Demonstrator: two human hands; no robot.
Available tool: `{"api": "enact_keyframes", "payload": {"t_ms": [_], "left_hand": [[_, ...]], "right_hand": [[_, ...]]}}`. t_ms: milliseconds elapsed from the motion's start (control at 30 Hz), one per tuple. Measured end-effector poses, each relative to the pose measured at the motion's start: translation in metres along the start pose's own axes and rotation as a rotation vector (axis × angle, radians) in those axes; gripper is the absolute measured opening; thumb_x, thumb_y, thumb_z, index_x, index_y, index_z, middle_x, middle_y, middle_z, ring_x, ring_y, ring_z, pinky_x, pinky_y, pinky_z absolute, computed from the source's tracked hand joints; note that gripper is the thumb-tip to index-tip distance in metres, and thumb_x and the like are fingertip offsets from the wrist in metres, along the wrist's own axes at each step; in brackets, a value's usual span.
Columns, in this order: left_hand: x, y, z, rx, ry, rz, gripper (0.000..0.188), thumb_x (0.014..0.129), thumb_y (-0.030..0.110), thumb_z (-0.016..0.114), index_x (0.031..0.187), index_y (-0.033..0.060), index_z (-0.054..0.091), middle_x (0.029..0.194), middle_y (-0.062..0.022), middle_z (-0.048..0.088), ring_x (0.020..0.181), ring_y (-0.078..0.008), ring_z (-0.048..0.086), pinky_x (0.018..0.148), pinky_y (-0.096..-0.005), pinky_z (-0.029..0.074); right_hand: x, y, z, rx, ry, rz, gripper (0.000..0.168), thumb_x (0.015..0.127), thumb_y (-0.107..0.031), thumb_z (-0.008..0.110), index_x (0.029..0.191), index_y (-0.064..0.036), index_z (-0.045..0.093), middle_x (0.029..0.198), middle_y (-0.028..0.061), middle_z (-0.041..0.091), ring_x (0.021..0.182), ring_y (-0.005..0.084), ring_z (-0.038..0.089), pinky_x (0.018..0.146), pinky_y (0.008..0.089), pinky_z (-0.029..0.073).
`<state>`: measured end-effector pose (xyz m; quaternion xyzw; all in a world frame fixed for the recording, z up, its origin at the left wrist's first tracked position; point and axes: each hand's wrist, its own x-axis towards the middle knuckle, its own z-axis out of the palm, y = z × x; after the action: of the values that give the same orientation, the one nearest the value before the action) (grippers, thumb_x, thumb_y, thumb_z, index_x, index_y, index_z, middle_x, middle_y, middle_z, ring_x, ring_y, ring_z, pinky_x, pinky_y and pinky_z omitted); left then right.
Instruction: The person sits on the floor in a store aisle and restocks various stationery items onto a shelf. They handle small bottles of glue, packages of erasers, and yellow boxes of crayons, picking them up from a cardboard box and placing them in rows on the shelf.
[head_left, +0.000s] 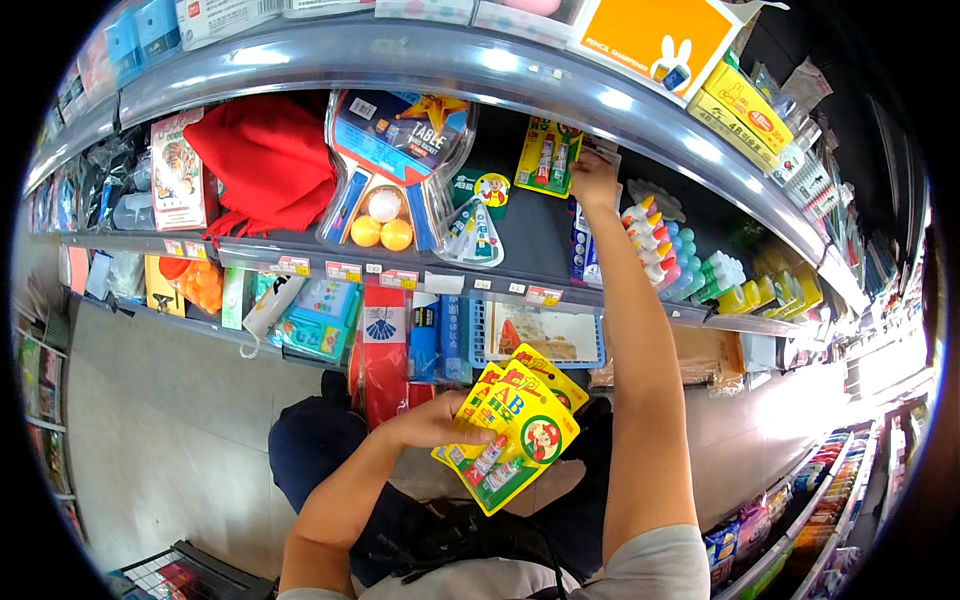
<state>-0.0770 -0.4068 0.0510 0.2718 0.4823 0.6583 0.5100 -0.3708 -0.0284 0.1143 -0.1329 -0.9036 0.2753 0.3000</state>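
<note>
Several yellow-and-green blister cards of AB glue (517, 427) are fanned in my left hand (439, 421), its thumb lying across the front card. The front card carries one red-capped and one green-capped tube. My right hand (595, 178) is stretched onto the middle shelf, at the right edge of another glue card (547, 156) that leans there. Its fingertips are partly hidden, so a grip on that card cannot be made out. Blue-and-white boxes (583, 244) stand just below that hand, partly covered by the forearm.
Left of the glue card are a table tennis racket set (397, 172) and a red cloth (262, 165). White glue bottles with coloured caps (649, 240) stand right of my forearm. The upper shelf edge (450, 56) overhangs my right hand. A blue basket (480, 352) sits lower down.
</note>
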Motion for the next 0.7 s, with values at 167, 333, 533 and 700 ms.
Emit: {"api": "enact_keyframes", "payload": {"t_ms": [167,333,533,700], "left_hand": [[0.000,0.001,-0.004,-0.072,0.005,0.002,0.043,0.092,0.021,0.077,0.130,0.0032,0.064,0.121,-0.0064,0.072,0.107,-0.0152,0.067,0.092,-0.0322,0.053],[-0.003,-0.003,-0.008,-0.083,0.012,-0.006,0.044,0.092,0.026,0.078,0.129,0.0045,0.066,0.120,-0.0071,0.072,0.104,-0.0149,0.068,0.089,-0.0311,0.054],[-0.002,-0.003,-0.009,-0.094,0.014,0.001,0.045,0.092,0.028,0.078,0.129,0.0047,0.066,0.120,-0.0073,0.073,0.104,-0.0155,0.069,0.089,-0.0316,0.055],[-0.004,-0.006,-0.011,-0.092,0.027,0.005,0.046,0.092,0.029,0.078,0.129,0.0050,0.066,0.120,-0.0073,0.073,0.105,-0.0162,0.069,0.089,-0.0319,0.055]], "right_hand": [[0.015,-0.003,0.014,-0.218,0.064,-0.166,0.029,0.085,-0.017,0.069,0.113,-0.007,0.071,0.099,0.0162,0.075,0.097,0.0357,0.071,0.085,0.0464,0.056],[0.011,-0.014,0.023,-0.359,0.198,-0.291,0.034,0.087,-0.018,0.068,0.120,-0.009,0.066,0.094,0.0163,0.075,0.093,0.0368,0.072,0.084,0.0493,0.056],[0.005,-0.031,0.019,-0.559,0.279,-0.519,0.043,0.082,-0.014,0.068,0.124,-0.009,0.062,0.117,0.0164,0.068,0.106,0.0379,0.068,0.088,0.0501,0.056],[-0.024,-0.074,0.001,-0.503,-0.055,-0.700,0.055,0.081,-0.012,0.068,0.135,-0.011,0.058,0.142,0.0155,0.051,0.134,0.0363,0.048,0.113,0.0495,0.039]]}}
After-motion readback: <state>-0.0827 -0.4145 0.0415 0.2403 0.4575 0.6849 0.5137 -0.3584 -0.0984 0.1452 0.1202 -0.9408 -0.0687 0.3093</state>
